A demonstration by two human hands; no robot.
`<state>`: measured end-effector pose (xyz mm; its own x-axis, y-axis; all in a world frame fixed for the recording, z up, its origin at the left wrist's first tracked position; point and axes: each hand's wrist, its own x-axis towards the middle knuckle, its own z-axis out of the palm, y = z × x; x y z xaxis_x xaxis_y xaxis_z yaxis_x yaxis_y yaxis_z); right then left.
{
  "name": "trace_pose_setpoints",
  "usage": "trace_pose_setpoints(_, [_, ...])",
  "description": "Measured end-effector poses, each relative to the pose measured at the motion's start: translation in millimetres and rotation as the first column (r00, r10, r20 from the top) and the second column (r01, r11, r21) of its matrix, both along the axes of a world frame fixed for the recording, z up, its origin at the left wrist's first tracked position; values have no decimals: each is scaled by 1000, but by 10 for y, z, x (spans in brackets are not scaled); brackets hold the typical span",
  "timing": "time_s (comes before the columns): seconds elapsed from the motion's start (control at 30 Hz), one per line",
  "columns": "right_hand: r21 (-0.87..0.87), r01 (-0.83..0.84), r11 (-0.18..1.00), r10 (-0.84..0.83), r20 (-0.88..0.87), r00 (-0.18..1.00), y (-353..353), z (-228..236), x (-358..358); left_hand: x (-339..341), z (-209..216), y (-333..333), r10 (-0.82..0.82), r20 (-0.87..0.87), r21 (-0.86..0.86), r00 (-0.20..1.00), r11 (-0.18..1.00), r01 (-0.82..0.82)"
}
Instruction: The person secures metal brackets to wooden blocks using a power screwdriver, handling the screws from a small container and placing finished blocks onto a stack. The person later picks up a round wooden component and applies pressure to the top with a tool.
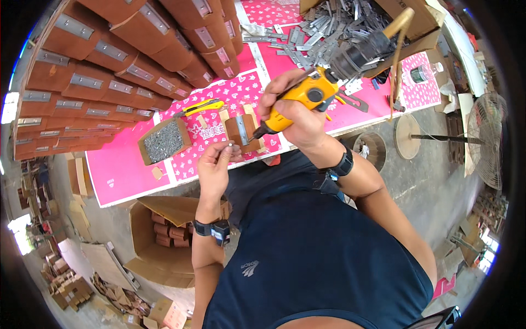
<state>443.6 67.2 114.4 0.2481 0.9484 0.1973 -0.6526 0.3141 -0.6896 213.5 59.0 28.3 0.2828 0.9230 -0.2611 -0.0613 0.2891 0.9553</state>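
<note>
My right hand (293, 115) grips a yellow and black power screwdriver (312, 94), its tip pointing down at a small brown wooden block (241, 131) with a metal plate on its face. The block stands on the pink patterned table cover (126, 170). My left hand (215, 164) is just in front of the block, fingers pinched on a small screw that is too small to see clearly. Both wrists wear black bands.
Stacked brown blocks with metal plates (109, 66) fill the table's left. A small box of screws (163, 141) and yellow-handled pliers (200, 107) lie left of the block. A heap of metal plates (329, 27) is behind. A cardboard box (164, 236) and a fan (485, 137) stand on the floor.
</note>
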Motion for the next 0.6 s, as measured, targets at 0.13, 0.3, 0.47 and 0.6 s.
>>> trace_pose_setpoints(0.13, [19,-67,998,65,88,994,31,54,-54,126,-71,-104,-21,0,94,1000,995,21])
trace_pose_setpoints(0.3, [14,-53,998,51,113,992,35,-20,-70,183,-43,-144,-10,-170,207,985,977,46])
trace_pose_setpoints(0.47, [-16,-63,998,65,142,988,34,-17,-66,227,6,-171,6,-204,235,979,971,43])
trace_pose_setpoints(0.6, [-27,-64,998,67,145,987,29,-34,-82,244,75,-165,10,-292,298,956,951,81])
